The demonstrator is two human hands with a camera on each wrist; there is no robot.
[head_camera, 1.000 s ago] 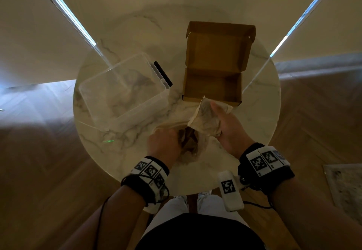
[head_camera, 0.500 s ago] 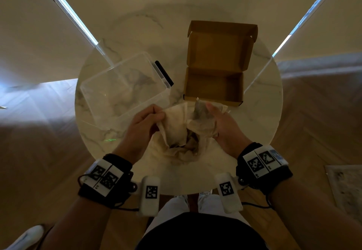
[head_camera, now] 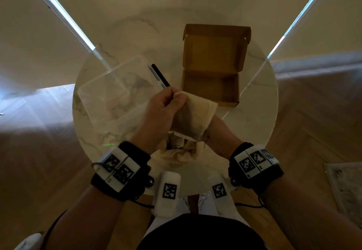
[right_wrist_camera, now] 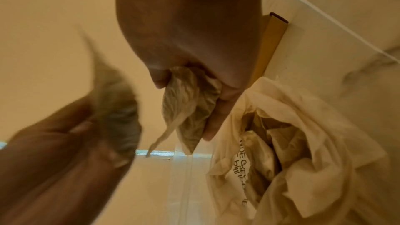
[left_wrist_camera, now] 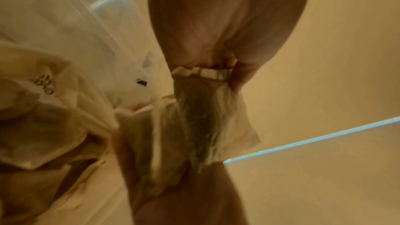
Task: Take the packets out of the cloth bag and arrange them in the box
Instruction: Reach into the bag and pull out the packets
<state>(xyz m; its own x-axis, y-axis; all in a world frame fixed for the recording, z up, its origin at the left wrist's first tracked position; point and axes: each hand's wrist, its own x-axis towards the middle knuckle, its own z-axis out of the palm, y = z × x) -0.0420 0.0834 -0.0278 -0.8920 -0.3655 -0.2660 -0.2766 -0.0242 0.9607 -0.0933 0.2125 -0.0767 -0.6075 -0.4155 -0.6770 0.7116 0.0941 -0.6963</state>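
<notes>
Since half a second ago, both hands have risen off the round marble worktop (head_camera: 254, 112), lifting a small beige cloth packet (head_camera: 193, 118) stretched between them, above the crumpled cream cloth bag (head_camera: 182, 150) lying at 6 o'clock on the worktop.

Head view: the left hand (head_camera: 162, 110) pinches the packet's upper end, and the right hand (head_camera: 219, 132) grips its lower end from beneath, its fingers hidden by the cloth. An open brown cardboard box (head_camera: 211, 91) sits at 12 o'clock from the hands, lid flap raised; a clear plastic container (head_camera: 109, 97) stands at 10 o'clock.

Left wrist view, blurred: the left thumb and fingers (left_wrist_camera: 240, 74) press together on the packet's gathered hem (left_wrist_camera: 203, 73), a detail the head view hides.

Right wrist view: the right fingers (right_wrist_camera: 218, 109) curl round a bunched corner of the packet (right_wrist_camera: 190, 109) with a loose drawstring (right_wrist_camera: 164, 136) hanging. Printed letters show inside the open bag (right_wrist_camera: 303, 143), where more pale cloth is bundled.
</notes>
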